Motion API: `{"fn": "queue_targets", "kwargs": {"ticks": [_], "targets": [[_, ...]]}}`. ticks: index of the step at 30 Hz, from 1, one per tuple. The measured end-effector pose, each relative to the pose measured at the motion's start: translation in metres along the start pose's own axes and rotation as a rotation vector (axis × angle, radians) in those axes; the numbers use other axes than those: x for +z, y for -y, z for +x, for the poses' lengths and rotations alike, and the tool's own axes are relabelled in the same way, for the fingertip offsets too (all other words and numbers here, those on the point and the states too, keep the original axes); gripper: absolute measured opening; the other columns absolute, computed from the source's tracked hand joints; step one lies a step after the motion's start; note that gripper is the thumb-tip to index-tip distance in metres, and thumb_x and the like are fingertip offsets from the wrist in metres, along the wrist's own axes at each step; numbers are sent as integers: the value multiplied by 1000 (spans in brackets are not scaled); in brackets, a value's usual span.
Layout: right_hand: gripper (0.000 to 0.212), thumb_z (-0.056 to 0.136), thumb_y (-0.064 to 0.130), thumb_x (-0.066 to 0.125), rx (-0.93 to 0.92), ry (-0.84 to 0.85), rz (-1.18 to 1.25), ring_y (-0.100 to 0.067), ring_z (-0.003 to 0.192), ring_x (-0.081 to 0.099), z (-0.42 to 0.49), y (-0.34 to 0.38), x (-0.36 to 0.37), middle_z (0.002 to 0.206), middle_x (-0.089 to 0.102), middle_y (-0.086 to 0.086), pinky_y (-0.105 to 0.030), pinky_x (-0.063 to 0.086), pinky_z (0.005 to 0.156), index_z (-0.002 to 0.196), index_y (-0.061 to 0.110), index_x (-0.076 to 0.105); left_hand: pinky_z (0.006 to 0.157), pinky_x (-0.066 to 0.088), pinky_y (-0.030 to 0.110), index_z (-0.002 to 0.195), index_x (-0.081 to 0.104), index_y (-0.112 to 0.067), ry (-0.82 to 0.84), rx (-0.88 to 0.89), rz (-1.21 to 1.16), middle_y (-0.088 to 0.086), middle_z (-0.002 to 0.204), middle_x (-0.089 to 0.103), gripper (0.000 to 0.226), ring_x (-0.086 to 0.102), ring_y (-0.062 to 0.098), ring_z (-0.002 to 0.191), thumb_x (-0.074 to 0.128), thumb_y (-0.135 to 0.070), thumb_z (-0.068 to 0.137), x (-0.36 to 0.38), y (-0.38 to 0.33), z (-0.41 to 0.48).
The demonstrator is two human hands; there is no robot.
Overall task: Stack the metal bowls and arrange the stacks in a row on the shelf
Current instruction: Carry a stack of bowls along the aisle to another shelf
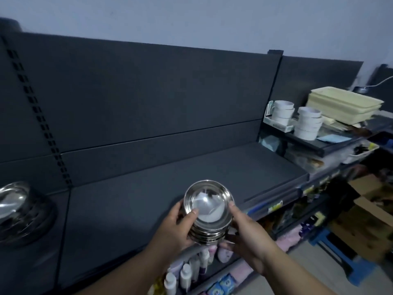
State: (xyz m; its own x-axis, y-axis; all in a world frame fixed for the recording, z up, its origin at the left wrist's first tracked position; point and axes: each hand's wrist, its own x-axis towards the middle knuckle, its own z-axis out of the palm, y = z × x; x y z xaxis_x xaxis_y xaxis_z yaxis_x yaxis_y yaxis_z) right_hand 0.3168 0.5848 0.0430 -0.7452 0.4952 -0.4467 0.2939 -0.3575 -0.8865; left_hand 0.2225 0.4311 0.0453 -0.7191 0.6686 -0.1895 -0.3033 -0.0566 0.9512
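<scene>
Two hands grip a stack of metal bowls [207, 211] at the front edge of a dark grey shelf [148, 188], seen from a head-worn camera looking down. The left hand [176, 226] wraps the stack's left side with its thumb hooked over the top bowl's rim, while the right hand [244, 233] curls around the right side with its fingers reaching under the base. The bowls are nested, mouths up, and the top one reflects a pale patch of light (whether the stack rests on the shelf or hangs just above its lip cannot be told). A second cluster of metal bowls [19, 211], blurred, sits on the shelf at the far left, well apart from the held stack. The shelf's dark back panel [148, 92] rises behind. On the neighbouring unit to the right stand two piles of white tape rolls [308, 122], with stacked cream trays [346, 105] just behind them. White bottles [185, 273] line a lower level beneath the hands, and cardboard boxes [361, 220] and a blue stool [331, 241] sit on the floor at right.
</scene>
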Motion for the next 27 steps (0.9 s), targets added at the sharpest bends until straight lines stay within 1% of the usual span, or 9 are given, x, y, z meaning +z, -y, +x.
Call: {"fn": "queue_targets", "kwargs": {"ticks": [4,8,11,14,16,18,21,23,27], "targets": [[40,90,58,53,-36,-20,2,-19,106,66,30,26,-12,111,72,7,-38,58,85,117,31,65,69,57,26,113,58,-35,-10,32,25,-7,104,72,21,72,13,93,59,-30,93,9,-2,47],[35,92,56,50,-72,-85,-2,-19,101,66,52,50,-37,103,73,7,-35,55,80,114,32,65,78,55,31,112,55,-43,49,19,54,-8,116,66,23,66,17,107,60,-39,90,33,-4,97],[38,90,58,51,-87,-136,8,-23,96,67,66,64,-65,99,74,4,-37,55,78,112,30,67,78,54,30,108,54,-47,80,1,82,-8,119,64,21,64,17,108,60,-43,89,58,-2,132],[39,91,57,50,-84,-173,42,-24,99,67,84,79,-96,104,71,4,-39,57,80,114,30,65,77,53,29,101,50,-52,119,-21,106,-6,124,61,19,62,19,112,61,-46,87,88,-3,162],[41,90,59,50,-85,-179,40,-23,99,67,101,90,-122,107,70,3,-35,58,73,115,29,64,75,53,26,104,49,-52,142,-37,109,-5,125,61,22,61,18,113,61,-46,86,111,-1,186],[39,92,57,49,-95,-175,22,-22,96,68,122,101,-149,100,72,2,-34,58,71,114,28,64,77,53,26,111,50,-49,151,-42,109,-6,125,62,28,62,17,113,61,-46,86,134,2,210],[36,94,55,47,-88,-145,-9,-23,96,70,159,116,-191,90,77,4,-42,58,86,112,29,65,85,54,30,123,50,-45,112,-45,124,-9,124,64,39,64,15,111,61,-50,86,170,12,247],[39,93,57,46,-64,-103,-30,-22,100,70,184,127,-218,99,76,4,-43,56,91,117,31,63,87,53,31,120,52,-47,80,-35,126,-12,120,65,34,64,12,110,59,-49,87,195,19,268],[46,87,62,52,-24,-35,-34,-18,109,63,232,145,-268,118,65,11,-37,57,85,125,35,57,93,53,37,129,49,-43,-25,-52,76,-11,124,64,46,63,11,112,62,-48,85,238,31,306]]}}
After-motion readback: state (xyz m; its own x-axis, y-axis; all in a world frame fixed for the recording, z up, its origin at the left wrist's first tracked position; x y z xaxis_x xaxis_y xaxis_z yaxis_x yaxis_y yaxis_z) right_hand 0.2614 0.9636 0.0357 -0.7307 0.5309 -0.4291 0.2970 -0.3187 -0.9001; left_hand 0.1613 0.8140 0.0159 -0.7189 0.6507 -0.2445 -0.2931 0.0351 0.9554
